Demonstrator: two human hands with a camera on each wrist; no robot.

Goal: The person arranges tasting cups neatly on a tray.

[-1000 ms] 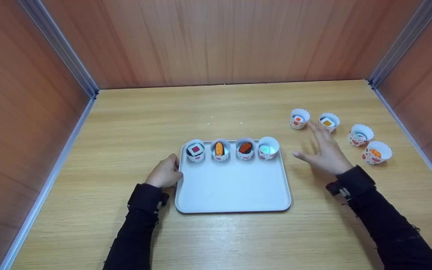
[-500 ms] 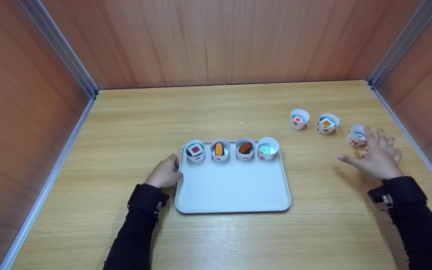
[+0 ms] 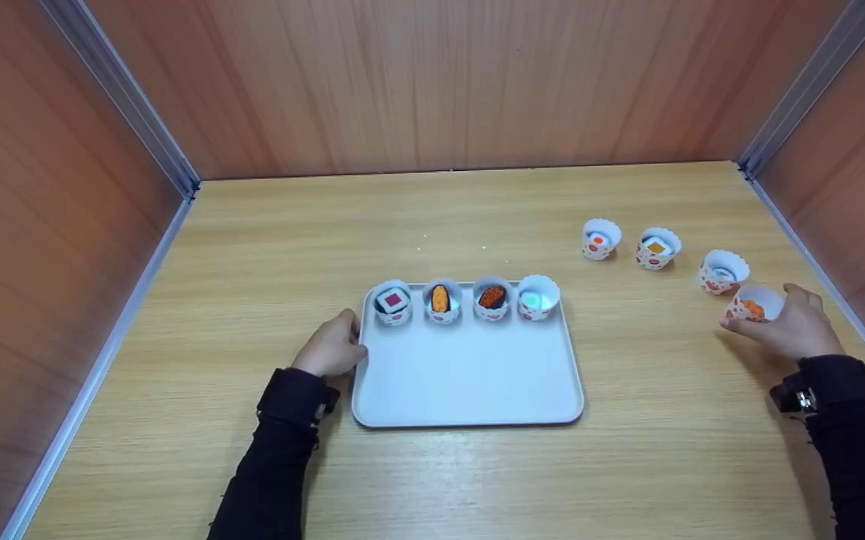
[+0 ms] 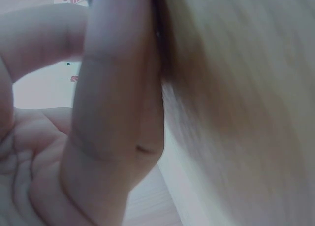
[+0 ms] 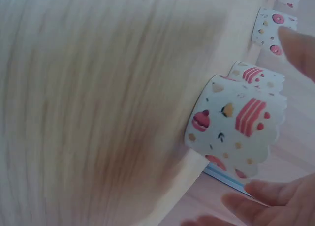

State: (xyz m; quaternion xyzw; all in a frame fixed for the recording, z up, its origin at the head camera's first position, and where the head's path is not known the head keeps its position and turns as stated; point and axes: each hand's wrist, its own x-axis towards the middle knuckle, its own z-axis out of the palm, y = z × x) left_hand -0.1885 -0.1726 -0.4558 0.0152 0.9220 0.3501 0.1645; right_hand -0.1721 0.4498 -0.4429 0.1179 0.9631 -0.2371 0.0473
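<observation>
My left hand (image 3: 329, 345) grips the left rim of a pale rectangular tray (image 3: 470, 375). Up close in the left wrist view, its fingers (image 4: 115, 98) hide most of the tray. Along the tray's far edge stands a row of scalloped paper baking cups holding small toy sushi pieces, among them a cup (image 3: 392, 313) at the left end. At the right, my right hand (image 3: 796, 326) is spread around a baking cup (image 5: 234, 122) with an orange piece (image 3: 752, 309) inside. In the right wrist view the thumb is apart from this cup and the fingertips are close to its rim.
Other printed cups stand on the table (image 3: 470, 487) beyond my right hand: the nearest cup (image 3: 721, 274) sits close to the orange one, then a cup (image 3: 657, 251) and a cup (image 3: 599, 241) farther left. Wooden panels (image 3: 447, 82) enclose the table. White crumbs lie behind the tray.
My right hand has moved right and toward me, from beside the far cups, over the right-hand ones, to around the cup with the orange piece. The left hand and tray have stayed put.
</observation>
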